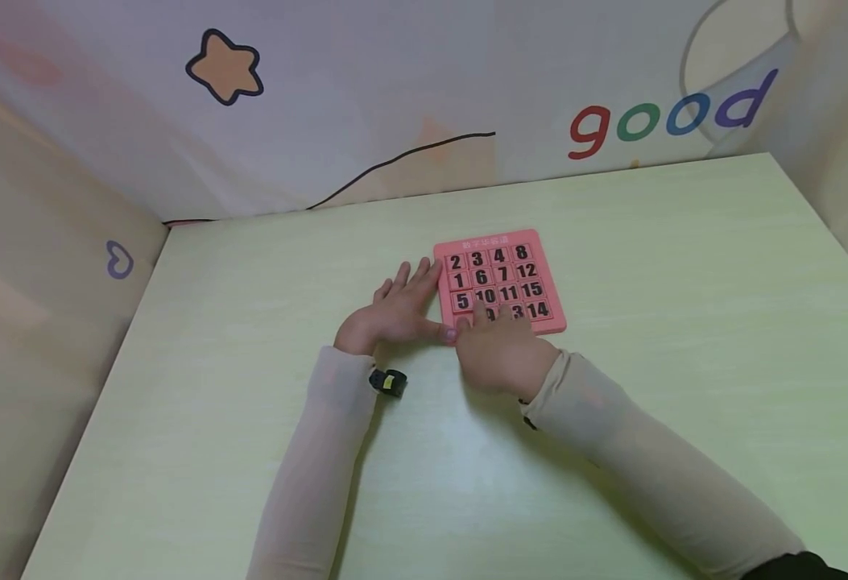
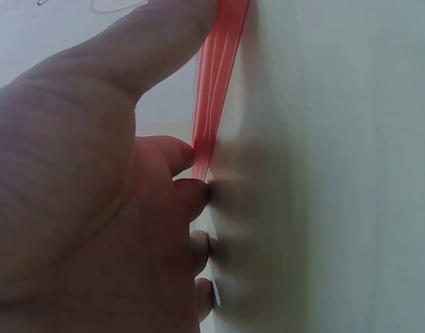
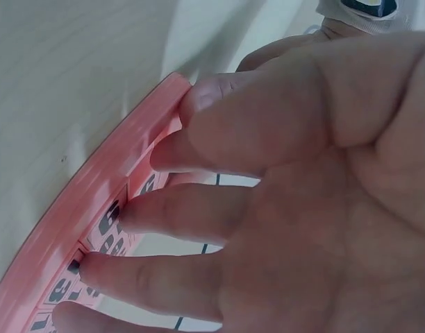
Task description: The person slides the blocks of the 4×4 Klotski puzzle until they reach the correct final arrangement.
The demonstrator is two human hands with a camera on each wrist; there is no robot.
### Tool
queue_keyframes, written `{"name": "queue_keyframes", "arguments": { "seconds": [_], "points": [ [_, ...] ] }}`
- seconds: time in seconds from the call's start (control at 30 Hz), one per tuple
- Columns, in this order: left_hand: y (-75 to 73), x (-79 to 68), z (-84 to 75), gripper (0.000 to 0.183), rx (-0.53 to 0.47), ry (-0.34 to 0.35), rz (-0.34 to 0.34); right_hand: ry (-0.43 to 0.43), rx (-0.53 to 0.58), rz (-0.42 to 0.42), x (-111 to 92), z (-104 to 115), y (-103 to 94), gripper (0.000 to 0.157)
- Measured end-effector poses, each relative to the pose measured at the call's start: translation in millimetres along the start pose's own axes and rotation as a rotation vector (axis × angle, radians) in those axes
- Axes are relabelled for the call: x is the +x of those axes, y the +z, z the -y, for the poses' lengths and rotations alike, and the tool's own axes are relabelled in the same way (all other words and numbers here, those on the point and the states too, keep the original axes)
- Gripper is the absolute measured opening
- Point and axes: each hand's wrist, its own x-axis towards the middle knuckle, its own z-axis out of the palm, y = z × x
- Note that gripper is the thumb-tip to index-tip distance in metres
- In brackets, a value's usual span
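A pink number sliding puzzle (image 1: pixel 499 278) lies on the table, its black-numbered tiles in rows. My left hand (image 1: pixel 398 314) is at its left side, fingers spread along the edge and thumb by the near left corner. The left wrist view has the puzzle's pink side wall (image 2: pixel 219 76) close to thumb and fingertips. Over the bottom row, my right hand (image 1: pixel 503 350) reaches with straight fingers. In the right wrist view, one fingertip touches the 9 tile (image 3: pixel 108 218), and the index finger is at the bottom left slot. My right fingers partly hide the bottom row.
The pale green table (image 1: pixel 684 322) extends around the puzzle on all sides. A printed backdrop (image 1: pixel 366 97) with a star and the word "good" stands along the far edge, and side panels rise at left and right. A black band (image 1: pixel 389 383) is on the left wrist.
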Motion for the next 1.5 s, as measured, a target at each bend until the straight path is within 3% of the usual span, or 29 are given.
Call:
{"name": "queue_keyframes", "arguments": {
  "seconds": [0.47,1.07,1.27,1.5],
  "points": [
    [1.2,1.4,0.4,0.106,0.031,-0.009,-0.008,-0.125,0.048,-0.070,0.8,-4.1,-3.5,0.059],
    [0.1,-0.4,-0.2,0.113,0.000,0.009,-0.004,-0.158,0.190,0.000,1.3,-13.0,-12.4,0.069],
    [0.1,-2.0,-0.3,0.118,-0.022,0.014,-0.002,-0.109,0.253,0.014,-0.4,-17.5,-15.1,0.070],
    [-0.1,-0.7,-0.3,0.110,0.006,0.003,-0.005,-0.147,0.161,-0.023,1.4,-11.2,-11.5,0.069]
  ]
}}
